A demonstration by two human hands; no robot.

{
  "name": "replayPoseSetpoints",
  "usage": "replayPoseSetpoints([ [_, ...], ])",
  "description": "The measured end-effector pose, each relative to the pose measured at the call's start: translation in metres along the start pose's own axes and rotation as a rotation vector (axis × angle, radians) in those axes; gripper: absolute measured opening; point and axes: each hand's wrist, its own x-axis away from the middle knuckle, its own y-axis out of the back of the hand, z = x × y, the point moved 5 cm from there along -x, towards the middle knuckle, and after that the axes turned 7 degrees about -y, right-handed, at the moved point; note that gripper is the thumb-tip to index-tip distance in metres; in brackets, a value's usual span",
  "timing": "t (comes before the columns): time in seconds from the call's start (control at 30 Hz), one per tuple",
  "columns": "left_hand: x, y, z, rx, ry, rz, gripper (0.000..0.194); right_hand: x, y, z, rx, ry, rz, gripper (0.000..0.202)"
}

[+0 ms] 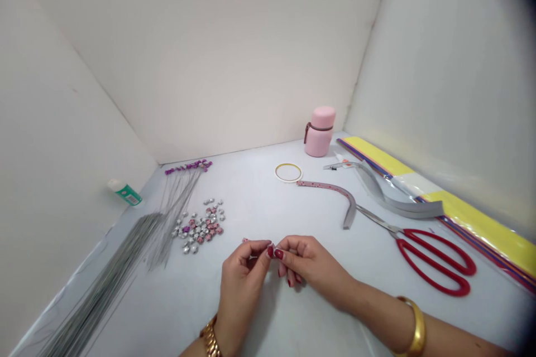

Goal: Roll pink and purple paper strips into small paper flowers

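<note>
My left hand [243, 273] and my right hand [312, 263] meet at the table's front middle, thumbs and fingertips pinched together on a small paper strip. Its pink end [245, 240] pokes out behind my left fingers; most of the strip is hidden. To the left lies a loose group of small folded paper stars [203, 227] in silver, pink and purple. A curved stack of pink speckled paper strips [329, 186] rests beyond my right hand, one end near the scissors' blade tips. Those scissors [435, 259] have red handles and lie to the right.
Thin grey wires [113, 268] lie at left, some tipped with purple stars [195, 165]. A glue stick [128, 194] is by the left wall. Behind are a tape roll [288, 181] and a pink flask [320, 134]. Grey strips [397, 206] and yellow sheets [481, 217] lie right.
</note>
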Motion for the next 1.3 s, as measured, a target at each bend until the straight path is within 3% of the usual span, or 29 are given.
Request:
replayPoseSetpoints([
  [0.27, 0.0028, 0.0005, 0.0015, -0.073, -0.084, 0.001, 0.011, 0.0002, -0.0014, -0.0023, 0.022, -0.026, -0.017, 0.025],
  [0.4, 0.0032, -0.0012, 0.0026, -0.005, -0.037, 0.020, 0.013, 0.0007, -0.0017, 0.0004, 0.059, -0.003, -0.003, 0.022],
  [0.6, 0.0028, -0.0022, 0.0053, 0.061, 0.043, 0.013, 0.014, 0.0032, 0.0004, 0.0046, 0.196, 0.123, -0.093, 0.009],
  [0.73, 0.0020, -0.0030, 0.0049, 0.109, 0.052, 0.021, 0.014, 0.0031, 0.0002, 0.0025, 0.139, 0.119, -0.069, 0.018],
  [1.13, 0.0013, -0.0027, 0.0073, 0.102, 0.078, 0.023, 0.017, 0.0019, -0.0009, 0.0011, 0.062, 0.050, -0.020, 0.019],
  [1.3, 0.0012, -0.0013, 0.0047, 0.041, 0.073, 0.006, 0.015, 0.0024, 0.0005, 0.0013, 0.038, 0.054, -0.059, 0.018],
])
